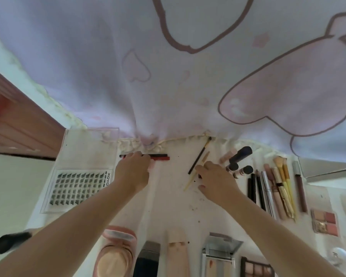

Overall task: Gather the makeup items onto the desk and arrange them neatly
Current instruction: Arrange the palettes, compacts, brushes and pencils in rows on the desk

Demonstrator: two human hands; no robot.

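Red pencil (164,158) under left grip (133,169) — touching.

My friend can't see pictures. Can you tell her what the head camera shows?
Two bare arms reach over a white desk of makeup: the left hand touches two thin red and black pencils, and the right hand rests on slim brushes. Brushes and pencils lie in a row on the right.

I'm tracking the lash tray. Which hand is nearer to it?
Left. The left hand rests on the two pencils, just right of the lash tray. The right hand is farther right, at the thin brushes.
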